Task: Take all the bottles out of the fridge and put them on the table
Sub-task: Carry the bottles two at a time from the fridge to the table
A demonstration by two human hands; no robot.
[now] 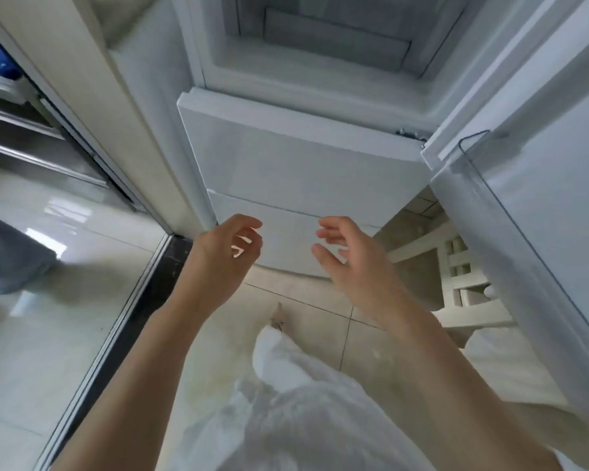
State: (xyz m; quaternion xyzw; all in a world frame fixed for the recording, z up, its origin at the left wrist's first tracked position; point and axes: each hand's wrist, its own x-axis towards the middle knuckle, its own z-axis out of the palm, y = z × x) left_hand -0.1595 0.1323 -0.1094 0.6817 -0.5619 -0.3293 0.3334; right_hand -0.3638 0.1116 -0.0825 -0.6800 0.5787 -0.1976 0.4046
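Before the open fridge (306,158), my left hand (225,256) and right hand (351,256) apart, fingers loosely curled, holding nothing, upper compartment (320,62) showing no bottles, lower drawers (286,229) closed.

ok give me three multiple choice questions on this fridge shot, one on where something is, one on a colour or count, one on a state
1. Where are the two hands?
A. inside the top compartment
B. in front of the lower drawer
C. on the door handle

2. What colour are the fridge drawers?
A. white
B. black
C. red

3. What state is the upper fridge door in?
A. shut
B. open
C. taken off

Key:
1 B: the left hand and the right hand hover before the lower drawer, below the upper drawer.
2 A: both drawer fronts are plain white.
3 B: the door is swung out on the right, and the top compartment shows bare, with no bottle in view.

Both hands hold nothing, fingers loosely curled.
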